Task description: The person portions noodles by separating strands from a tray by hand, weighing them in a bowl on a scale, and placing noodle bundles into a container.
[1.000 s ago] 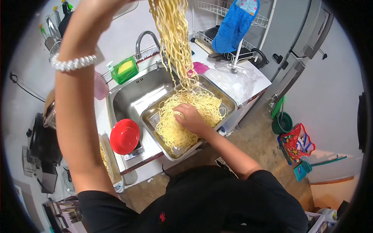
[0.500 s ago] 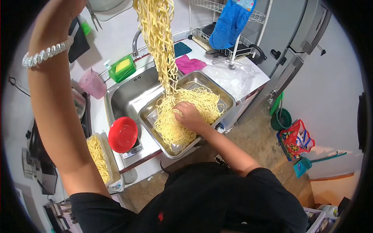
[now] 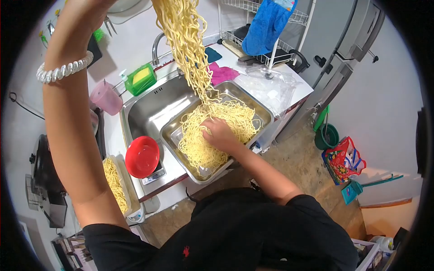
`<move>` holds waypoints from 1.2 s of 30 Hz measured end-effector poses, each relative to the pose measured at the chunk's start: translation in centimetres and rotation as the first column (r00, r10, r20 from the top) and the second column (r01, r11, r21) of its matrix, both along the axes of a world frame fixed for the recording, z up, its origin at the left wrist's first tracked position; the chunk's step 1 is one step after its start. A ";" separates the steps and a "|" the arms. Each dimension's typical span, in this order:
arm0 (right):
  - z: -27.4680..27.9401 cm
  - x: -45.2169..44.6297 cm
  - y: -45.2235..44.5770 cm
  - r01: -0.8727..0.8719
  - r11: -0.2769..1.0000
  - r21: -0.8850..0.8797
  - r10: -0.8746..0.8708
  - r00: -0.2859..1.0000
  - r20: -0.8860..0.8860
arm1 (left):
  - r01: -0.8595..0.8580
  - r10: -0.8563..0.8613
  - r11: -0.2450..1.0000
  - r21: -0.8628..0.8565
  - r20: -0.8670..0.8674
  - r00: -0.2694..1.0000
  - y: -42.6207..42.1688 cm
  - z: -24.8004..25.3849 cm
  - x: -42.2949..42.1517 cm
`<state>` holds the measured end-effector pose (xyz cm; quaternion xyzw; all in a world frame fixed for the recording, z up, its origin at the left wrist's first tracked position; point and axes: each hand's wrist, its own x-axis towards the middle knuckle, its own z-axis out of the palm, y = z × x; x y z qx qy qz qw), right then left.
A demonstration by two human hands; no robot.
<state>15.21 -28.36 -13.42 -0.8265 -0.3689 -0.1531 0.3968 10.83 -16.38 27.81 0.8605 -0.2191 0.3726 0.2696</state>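
My left hand [image 3: 92, 8] is raised high at the top edge, with its fingers cut off by the frame. From it a long bundle of yellow noodles [image 3: 183, 40] hangs down, its lower ends reaching the heap in the metal tray [image 3: 199, 178]. My right hand [image 3: 219, 134] rests in that heap of noodles [image 3: 239, 115], fingers curled into the strands. The rectangular tray sits tilted across the sink's right edge and the counter. A coiled clear band [image 3: 65, 70] circles my left wrist.
Left of the tray are the steel sink [image 3: 149, 110], a red bowl [image 3: 143, 156] on a small scale and a container of noodles [image 3: 129, 192]. A pink pitcher [image 3: 106, 97] and green soap holder [image 3: 141, 81] stand behind. A wire rack [image 3: 271, 58] is at back right.
My left arm has shifted slightly right, and the hanging noodles have swung right at their lower end. My right hand stays in nearly the same place on the heap.
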 end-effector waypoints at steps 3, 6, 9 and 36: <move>-0.1 0.0 0.0 0.003 1.000 0.013 -0.003 1.000 -0.007 | -0.004 0.003 0.999 0.038 0.017 1.000 0.2 -0.1 0.0; 0.0 -0.1 0.0 0.011 1.000 0.016 -0.011 1.000 0.003 | 0.035 -0.036 0.997 0.063 0.008 0.999 0.7 0.2 -0.1; 0.3 -0.1 -0.1 0.007 1.000 -0.008 -0.007 0.999 -0.036 | 0.020 -0.024 0.999 0.050 0.073 0.997 0.4 -0.3 0.0; -0.7 0.2 0.1 0.031 0.996 -0.078 -0.031 1.000 0.005 | -0.011 0.032 0.986 0.164 -0.121 0.992 0.6 -0.2 -0.2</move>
